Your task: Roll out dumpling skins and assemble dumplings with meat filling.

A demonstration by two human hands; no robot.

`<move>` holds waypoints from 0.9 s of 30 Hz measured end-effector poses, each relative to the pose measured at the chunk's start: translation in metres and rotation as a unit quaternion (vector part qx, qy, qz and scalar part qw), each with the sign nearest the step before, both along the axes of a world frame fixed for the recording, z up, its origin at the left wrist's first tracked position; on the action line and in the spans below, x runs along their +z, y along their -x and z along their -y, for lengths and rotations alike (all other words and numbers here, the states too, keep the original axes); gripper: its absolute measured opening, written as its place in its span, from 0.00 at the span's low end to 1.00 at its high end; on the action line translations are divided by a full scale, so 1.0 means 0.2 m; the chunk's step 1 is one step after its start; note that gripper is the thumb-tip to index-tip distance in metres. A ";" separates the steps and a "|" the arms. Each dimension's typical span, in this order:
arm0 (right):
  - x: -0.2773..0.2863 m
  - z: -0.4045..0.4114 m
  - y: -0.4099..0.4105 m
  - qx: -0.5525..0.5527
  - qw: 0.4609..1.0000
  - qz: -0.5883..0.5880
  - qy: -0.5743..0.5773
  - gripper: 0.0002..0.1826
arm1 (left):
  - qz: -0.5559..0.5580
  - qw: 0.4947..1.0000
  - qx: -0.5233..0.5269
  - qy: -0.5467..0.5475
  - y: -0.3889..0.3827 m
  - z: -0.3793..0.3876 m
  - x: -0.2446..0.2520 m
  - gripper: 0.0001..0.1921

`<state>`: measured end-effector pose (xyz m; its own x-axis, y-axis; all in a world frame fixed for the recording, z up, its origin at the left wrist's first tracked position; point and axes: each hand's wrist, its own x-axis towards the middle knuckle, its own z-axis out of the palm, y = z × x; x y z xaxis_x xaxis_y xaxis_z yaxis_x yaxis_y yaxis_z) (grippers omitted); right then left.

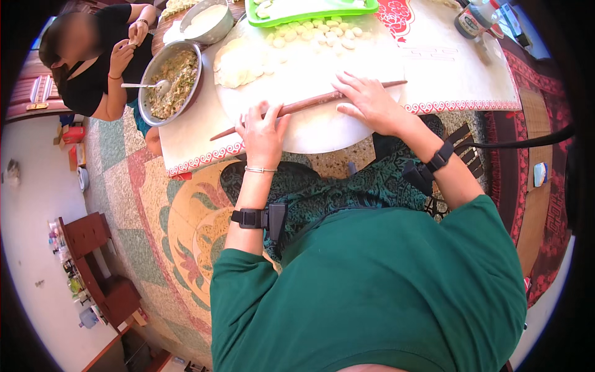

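A tapered wooden rolling pin (309,103) lies slantwise across a round, pale board (320,142) at the table's near edge. My left hand (262,132) rests over its left part, fingers spread and bent across the wood. Over the right part lies my right hand (372,104), its palm down. Any dough under the pin is too washed out by glare to make out. Beyond my left hand, thin round dough wrappers (239,65) overlap in a pile. Several small flattened dough pieces (320,33) are scattered at the board's far side.
Left of the board stands a metal bowl (148,104) of chopped filling with a spoon (162,87) in it. Behind are a flour bowl (221,30) and a green tray (311,19). A bottle (472,21) stands far right. At left, a person (95,51) holds a small dough piece.
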<state>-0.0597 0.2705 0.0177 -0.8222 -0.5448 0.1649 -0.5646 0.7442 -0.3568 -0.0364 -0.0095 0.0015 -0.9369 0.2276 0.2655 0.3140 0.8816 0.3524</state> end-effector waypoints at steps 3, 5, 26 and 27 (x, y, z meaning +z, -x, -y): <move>0.02 0.02 -0.03 -0.010 0.998 0.014 -0.067 0.32 | -0.079 0.994 0.020 0.074 0.03 0.01 -0.05 0.22; 0.02 0.04 0.03 -0.009 0.997 0.020 -0.073 0.32 | 0.016 0.994 0.046 0.093 0.10 0.02 -0.06 0.29; -0.04 0.15 0.27 -0.020 0.997 -0.014 -0.078 0.32 | -0.003 0.989 0.120 0.092 0.28 0.03 -0.05 0.39; -0.05 0.15 0.27 -0.020 0.997 -0.019 -0.079 0.32 | -0.013 0.988 0.125 0.085 0.29 0.03 -0.05 0.40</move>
